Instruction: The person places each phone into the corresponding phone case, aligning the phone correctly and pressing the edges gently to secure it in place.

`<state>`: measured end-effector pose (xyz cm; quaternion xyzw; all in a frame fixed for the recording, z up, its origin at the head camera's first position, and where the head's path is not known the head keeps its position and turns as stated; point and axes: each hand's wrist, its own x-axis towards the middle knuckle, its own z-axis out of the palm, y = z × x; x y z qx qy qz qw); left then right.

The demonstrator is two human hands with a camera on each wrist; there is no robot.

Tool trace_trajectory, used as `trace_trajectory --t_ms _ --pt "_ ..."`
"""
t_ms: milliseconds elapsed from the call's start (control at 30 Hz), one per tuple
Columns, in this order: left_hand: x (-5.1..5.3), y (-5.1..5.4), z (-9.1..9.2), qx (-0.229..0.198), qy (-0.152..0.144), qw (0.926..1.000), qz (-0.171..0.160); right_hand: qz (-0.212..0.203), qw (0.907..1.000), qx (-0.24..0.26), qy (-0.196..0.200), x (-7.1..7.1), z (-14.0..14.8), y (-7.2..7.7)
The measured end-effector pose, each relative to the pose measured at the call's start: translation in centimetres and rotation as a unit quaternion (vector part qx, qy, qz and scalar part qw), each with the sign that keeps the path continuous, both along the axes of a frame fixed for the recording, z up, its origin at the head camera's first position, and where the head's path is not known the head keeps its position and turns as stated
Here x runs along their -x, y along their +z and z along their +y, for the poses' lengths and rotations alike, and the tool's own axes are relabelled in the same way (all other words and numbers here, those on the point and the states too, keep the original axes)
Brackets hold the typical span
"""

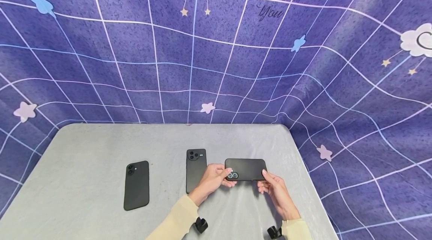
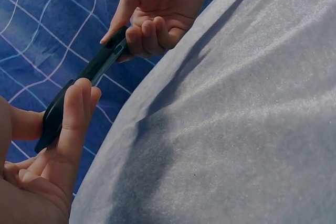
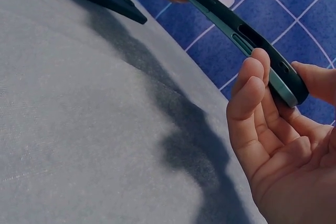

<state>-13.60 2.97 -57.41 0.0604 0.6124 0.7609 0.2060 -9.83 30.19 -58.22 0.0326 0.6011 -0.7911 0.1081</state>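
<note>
A phone in a black case [image 1: 248, 168] is held sideways above the table, its back with two ringed camera lenses facing up. My left hand [image 1: 213, 178] pinches the camera end, thumb on top and fingers beneath. At the other end, my right hand [image 1: 276, 192] grips the corner between thumb and fingers. In the right wrist view, a teal phone edge [image 3: 234, 39] with a side button shows along the black case [image 3: 251, 35]; the case's cutout sits beside that button rather than over it. The phone's screen side is hidden.
A dark phone [image 1: 196, 170] with a round camera block lies just left of my left hand, partly covered by it. Farther left lies another black phone [image 1: 136, 185], back up. Both rest on a grey cloth-covered table [image 1: 91, 150]. A purple patterned curtain [image 1: 175, 75] surrounds the table.
</note>
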Motion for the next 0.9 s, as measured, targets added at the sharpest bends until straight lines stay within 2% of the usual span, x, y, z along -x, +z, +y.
trace_trajectory --t_ms 233,467,900 --pt "0.08 0.07 -0.03 -0.007 -0.012 0.9998 0.015 -0.002 1.0000 -0.001 -0.008 0.00 -0.04 -0.08" --pt "0.11 0.53 -0.17 -0.007 -0.038 0.9992 0.004 -0.012 0.9996 -0.009 -0.024 -0.07 -0.05 -0.20" --pt "0.07 0.80 -0.30 -0.005 -0.026 0.9993 0.027 0.001 1.0000 0.002 -0.010 0.14 -0.26 0.26"
